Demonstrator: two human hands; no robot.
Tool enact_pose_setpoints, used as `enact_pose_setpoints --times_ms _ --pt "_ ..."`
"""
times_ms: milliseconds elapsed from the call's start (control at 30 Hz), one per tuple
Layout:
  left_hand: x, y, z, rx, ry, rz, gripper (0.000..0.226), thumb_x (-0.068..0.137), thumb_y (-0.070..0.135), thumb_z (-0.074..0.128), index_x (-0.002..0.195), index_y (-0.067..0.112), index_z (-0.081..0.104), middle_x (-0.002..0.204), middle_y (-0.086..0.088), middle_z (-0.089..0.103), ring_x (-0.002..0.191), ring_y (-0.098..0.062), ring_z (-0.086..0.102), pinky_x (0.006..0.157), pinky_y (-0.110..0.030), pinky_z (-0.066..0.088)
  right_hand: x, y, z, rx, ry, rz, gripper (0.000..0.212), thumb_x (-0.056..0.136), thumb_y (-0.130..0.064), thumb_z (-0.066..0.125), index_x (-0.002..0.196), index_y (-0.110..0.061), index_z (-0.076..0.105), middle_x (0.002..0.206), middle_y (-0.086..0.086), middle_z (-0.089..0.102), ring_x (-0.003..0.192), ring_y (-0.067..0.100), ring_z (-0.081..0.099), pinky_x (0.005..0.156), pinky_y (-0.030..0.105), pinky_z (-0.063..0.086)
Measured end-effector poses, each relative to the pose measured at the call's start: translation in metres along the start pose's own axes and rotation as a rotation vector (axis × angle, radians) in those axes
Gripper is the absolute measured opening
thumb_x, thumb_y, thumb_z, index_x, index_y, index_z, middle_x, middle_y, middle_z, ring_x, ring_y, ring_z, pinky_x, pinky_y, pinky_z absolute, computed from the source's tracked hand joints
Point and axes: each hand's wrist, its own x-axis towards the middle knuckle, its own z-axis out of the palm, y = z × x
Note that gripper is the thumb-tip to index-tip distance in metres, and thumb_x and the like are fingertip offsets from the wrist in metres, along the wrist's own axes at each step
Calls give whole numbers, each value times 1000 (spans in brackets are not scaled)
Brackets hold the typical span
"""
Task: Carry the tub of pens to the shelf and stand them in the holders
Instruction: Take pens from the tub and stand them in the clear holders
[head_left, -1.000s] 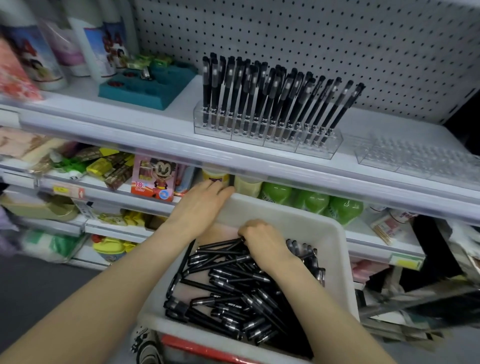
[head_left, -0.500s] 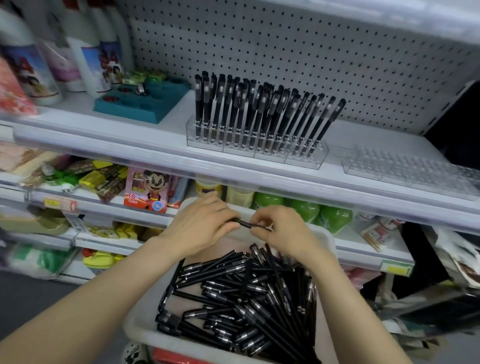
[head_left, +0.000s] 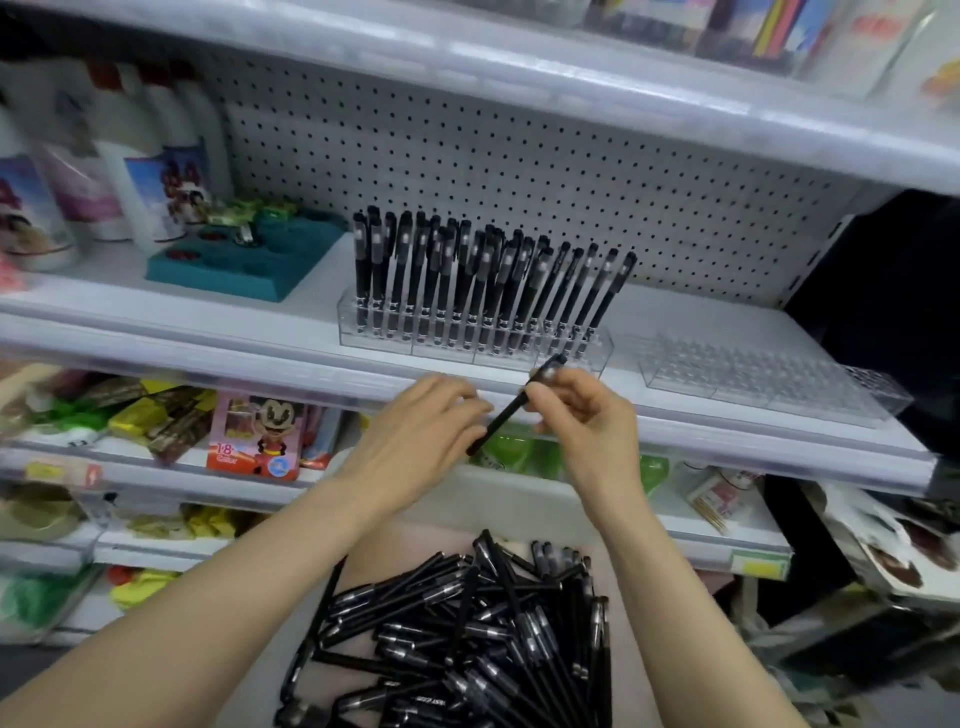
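A white tub (head_left: 498, 499) holds a heap of black pens (head_left: 467, 634) at the bottom centre. My right hand (head_left: 587, 421) pinches one black pen (head_left: 511, 408), tilted with its cap up to the right, just below the shelf edge. My left hand (head_left: 415, 431) touches the pen's lower end with its fingertips. On the shelf above, a clear holder (head_left: 467, 338) is nearly full of upright black pens. A second clear holder (head_left: 763, 374) to its right stands with nothing in it.
A teal tray (head_left: 244, 265) and white bottles (head_left: 135, 171) occupy the shelf's left part. A pegboard wall (head_left: 519, 156) backs the shelf, with another shelf above. Lower shelves hold a colour box (head_left: 257, 436), snacks and green items.
My hands rose from the tub toward the shelf edge with one pen. The pen turned from lying flat to tilted, cap upward. The view tipped up.
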Motion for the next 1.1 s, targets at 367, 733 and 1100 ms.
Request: enact_pose_setpoints --times_ms 367,733,1100 --pt "43 -39 -10 307 14 -136 56 88 20 68 140 11 49 134 -16 52 124 -36 45 107 -50 37 101 -53 -15 -266 262 -310 9 93 -23 63 100 -19 69 84 -1 72 82 20 70 69 33 58" --pt "45 -48 -3 251 72 -99 54 85 12 69 136 9 52 129 -15 53 118 -35 46 104 -52 39 118 -31 4 -664 101 -276 21 97 -26 59 105 -11 70 78 12 72 75 31 68 75 46 57" --pt "43 -49 -1 238 90 -85 55 86 9 68 138 9 50 133 -16 51 121 -36 44 106 -48 38 105 -20 7 -645 114 -228 22 93 -21 65 106 -5 72 82 7 73 83 24 67 83 36 54"
